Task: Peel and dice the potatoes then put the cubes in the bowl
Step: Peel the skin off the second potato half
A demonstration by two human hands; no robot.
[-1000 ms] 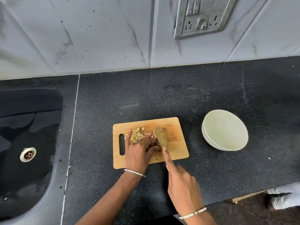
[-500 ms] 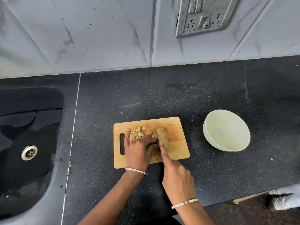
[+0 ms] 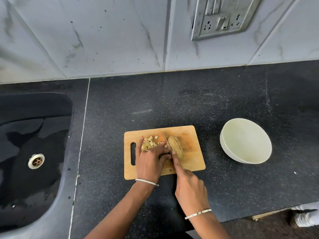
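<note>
A wooden cutting board (image 3: 189,163) lies on the black counter. Several small potato cubes (image 3: 151,141) sit on its far left part. My left hand (image 3: 148,163) grips a potato chunk (image 3: 145,146) between thumb and fingers, its fingertips close to the knife. My right hand (image 3: 189,188) grips the knife (image 3: 166,140), index finger stretched along the spine, the thin blade standing on the board. A larger potato piece (image 3: 176,146) lies just right of the blade. The cream bowl (image 3: 246,141) stands to the right of the board, with nothing in it.
A black sink (image 3: 34,161) with a metal drain fills the left side. The tiled wall behind carries a switch and socket plate (image 3: 222,16). The counter's front edge runs at lower right, with a person's white shoe (image 3: 307,219) on the floor beyond it.
My right hand has slid forward along the board with the knife, closer to my left hand. The left hand stays over its potato chunk.
</note>
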